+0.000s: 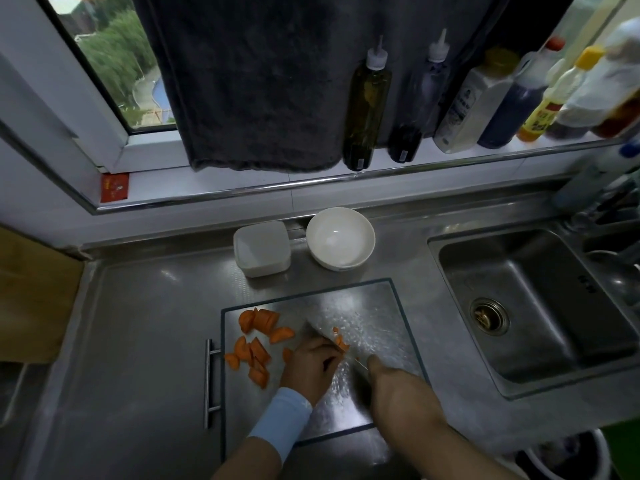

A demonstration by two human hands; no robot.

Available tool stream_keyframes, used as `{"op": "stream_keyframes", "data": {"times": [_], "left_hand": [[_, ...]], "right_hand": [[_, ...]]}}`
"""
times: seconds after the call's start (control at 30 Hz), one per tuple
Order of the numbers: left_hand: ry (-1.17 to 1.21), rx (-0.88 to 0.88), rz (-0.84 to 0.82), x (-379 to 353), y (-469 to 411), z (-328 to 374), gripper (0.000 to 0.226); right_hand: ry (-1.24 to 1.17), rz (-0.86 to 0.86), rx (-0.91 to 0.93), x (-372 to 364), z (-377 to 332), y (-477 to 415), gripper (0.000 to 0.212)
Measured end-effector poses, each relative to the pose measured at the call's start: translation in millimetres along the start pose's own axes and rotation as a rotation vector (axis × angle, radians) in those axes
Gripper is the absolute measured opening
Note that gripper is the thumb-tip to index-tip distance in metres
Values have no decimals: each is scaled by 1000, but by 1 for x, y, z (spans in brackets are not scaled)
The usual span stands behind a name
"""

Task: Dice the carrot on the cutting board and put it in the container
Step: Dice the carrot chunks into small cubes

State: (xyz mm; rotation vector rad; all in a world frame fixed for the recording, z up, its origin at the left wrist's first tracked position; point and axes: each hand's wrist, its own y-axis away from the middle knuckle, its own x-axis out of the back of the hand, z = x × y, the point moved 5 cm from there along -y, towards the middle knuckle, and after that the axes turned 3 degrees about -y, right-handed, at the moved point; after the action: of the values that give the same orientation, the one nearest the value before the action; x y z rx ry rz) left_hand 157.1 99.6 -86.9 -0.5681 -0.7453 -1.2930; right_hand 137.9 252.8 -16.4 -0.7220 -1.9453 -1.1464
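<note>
Now we count two hands: our left hand (311,367) curls its fingers over one carrot piece (341,342), and our right hand (398,393) grips one knife (317,332), blade against that piece. Roughly ten cut chunks (258,348) lie leftward on the glass cutting board (374,303). Beyond, the steel counter (138,323) carries one container (261,249) and one white bowl (341,239).

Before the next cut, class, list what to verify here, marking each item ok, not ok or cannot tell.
1. Left hand pins the carrot piece on the cutting board: ok.
2. That hand is clear of the knife edge: cannot tell.
3. Right hand grips the knife: ok.
4. Cut pieces lie left, clear of the knife: ok.
5. Container behind the board is uncovered: cannot tell.
</note>
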Motion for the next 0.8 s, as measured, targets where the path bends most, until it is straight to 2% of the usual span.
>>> {"op": "stream_keyframes", "data": {"times": [0.07,0.23,0.43,0.67,0.8], "left_hand": [[-3,-3,1,-1,-1,-1,11],[-21,-16,-12,-5,1,-3,11],[-10,-36,-1,-6,1,-4,14],[35,-27,43,-5,6,-2,11],[38,-82,67,-4,6,2,14]], "right_hand": [[-23,9,21,0,-1,-11,30],[-115,40,99,-6,-8,-38,17],[-130,61,134,-5,-20,-47,16],[-42,13,53,-10,11,-20,15],[-34,5,50,-5,14,-9,10]]}}
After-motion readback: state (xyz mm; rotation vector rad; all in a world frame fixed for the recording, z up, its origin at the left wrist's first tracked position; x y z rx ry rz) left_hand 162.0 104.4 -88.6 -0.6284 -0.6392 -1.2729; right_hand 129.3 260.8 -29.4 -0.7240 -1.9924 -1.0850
